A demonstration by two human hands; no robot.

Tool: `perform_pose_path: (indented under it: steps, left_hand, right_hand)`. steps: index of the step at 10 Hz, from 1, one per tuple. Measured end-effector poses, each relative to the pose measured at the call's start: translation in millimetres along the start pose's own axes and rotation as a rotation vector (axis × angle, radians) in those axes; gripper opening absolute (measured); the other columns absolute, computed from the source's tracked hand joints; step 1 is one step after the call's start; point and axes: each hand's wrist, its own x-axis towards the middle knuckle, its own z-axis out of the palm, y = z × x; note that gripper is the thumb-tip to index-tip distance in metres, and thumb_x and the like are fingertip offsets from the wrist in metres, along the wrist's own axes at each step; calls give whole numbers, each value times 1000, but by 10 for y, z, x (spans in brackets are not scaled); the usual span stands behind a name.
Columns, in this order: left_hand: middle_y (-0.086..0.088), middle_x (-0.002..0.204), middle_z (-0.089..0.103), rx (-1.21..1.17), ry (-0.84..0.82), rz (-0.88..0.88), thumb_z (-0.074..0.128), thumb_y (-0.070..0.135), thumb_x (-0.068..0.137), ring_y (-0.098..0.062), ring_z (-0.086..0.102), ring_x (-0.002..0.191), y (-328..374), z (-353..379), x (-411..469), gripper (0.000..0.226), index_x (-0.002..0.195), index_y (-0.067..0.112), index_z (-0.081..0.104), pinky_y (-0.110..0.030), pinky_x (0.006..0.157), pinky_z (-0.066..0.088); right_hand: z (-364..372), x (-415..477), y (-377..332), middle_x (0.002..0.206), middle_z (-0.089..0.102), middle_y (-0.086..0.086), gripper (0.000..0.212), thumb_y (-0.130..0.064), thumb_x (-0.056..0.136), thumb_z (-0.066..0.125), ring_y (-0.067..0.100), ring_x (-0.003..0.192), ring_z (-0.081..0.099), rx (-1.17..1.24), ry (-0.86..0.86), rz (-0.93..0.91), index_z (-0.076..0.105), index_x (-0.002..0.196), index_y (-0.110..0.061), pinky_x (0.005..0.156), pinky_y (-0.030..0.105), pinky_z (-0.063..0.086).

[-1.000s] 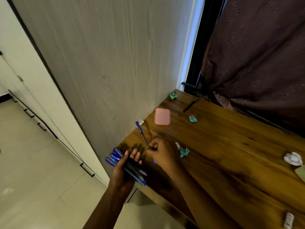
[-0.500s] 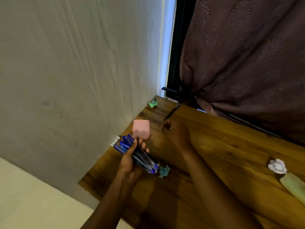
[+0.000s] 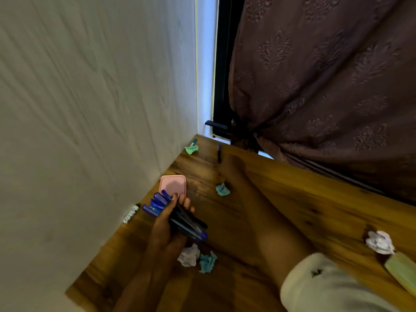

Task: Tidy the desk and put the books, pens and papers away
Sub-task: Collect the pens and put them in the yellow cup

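My left hand (image 3: 167,226) grips a bundle of several blue pens (image 3: 180,218) above the near left part of the wooden desk (image 3: 299,199). My right hand (image 3: 228,167) is stretched far over the desk, fingertips at the near end of a dark pen (image 3: 219,152) near the back corner. Motion blur hides whether the fingers hold that pen. Crumpled paper balls lie about: green (image 3: 191,149) in the corner, teal (image 3: 222,190) beside my right forearm, white (image 3: 189,255) and teal (image 3: 208,262) under my left hand, white (image 3: 380,242) at the right.
A pink flat case (image 3: 172,184) lies by the wall just beyond the pens. A white marker (image 3: 131,213) rests along the wall panel (image 3: 101,109). A pale green object (image 3: 403,271) sits at the right edge. A brown curtain (image 3: 315,86) hangs behind the desk.
My right hand has reached from the desk's front to the dark pen near the back corner. My left hand kept the pen bundle and shifted in over the desk.
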Motion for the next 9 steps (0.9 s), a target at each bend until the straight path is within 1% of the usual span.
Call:
perform_pose_path:
  steps: [1,2,3,4,5,6,7,8,9]
  left_hand:
    - [4,84,71,-69,-25,39,56,22,84,-9,69,77,58,249,-328,16,92,18,69,-29,75,54]
    - [-4,97,70,26,-139,40,53,20,85,-15,70,84,95,310,-552,20,94,16,70,-35,84,53]
    - [-6,94,73,73,-230,2,60,27,84,-19,72,82,102,341,-825,19,95,15,70,-35,71,60]
    - [-3,83,70,83,-298,-86,88,26,53,-13,70,73,89,313,-1059,31,79,16,75,-27,63,58]
    - [0,67,60,89,-309,-179,84,21,58,-11,63,59,16,210,-1312,25,70,15,64,-25,62,56]
    - [3,64,58,91,-293,-153,59,19,78,-8,61,59,-154,108,-1607,6,75,16,54,-24,65,57]
    - [5,70,63,109,-355,-129,56,13,77,-9,64,69,-429,120,-1968,7,79,19,53,-29,82,53]
    - [2,74,68,170,-450,-130,56,6,76,-12,66,76,-734,167,-2246,12,79,18,55,-29,82,53]
    - [-2,85,70,265,-542,-163,66,6,77,-15,68,87,-1103,249,-2523,16,85,16,57,-36,86,52]
  right_hand:
    - [-208,-742,44,76,61,5,19,-24,87,62,24,77,63,268,133,-168,52,71,-19,64,32,46]
    - [-322,-1652,108,87,68,-4,13,-29,87,63,11,79,62,294,233,-306,64,87,-17,68,28,46]
    - [-247,-2319,94,88,69,-8,16,-36,86,63,8,78,61,127,238,-389,67,91,-21,67,23,45]
    - [-33,-2759,150,88,57,-16,19,-42,89,57,6,87,54,91,274,-349,63,95,-25,69,20,41]
    - [179,-3096,350,97,55,-12,26,-52,87,50,7,96,56,177,439,-299,63,98,-32,76,25,48]
    - [288,-3466,431,102,63,-2,9,-22,92,55,2,89,62,943,589,-15,63,94,-26,78,23,50]
    - [280,-3798,497,96,67,5,21,-21,97,44,12,86,63,1813,523,300,64,95,-14,77,28,48]
    - [237,-4087,562,95,66,7,28,-23,99,38,17,89,63,2041,558,351,61,103,-7,77,29,50]
    - [100,-4333,763,87,65,8,27,-19,99,39,19,82,62,2120,663,401,61,99,-4,75,31,52]
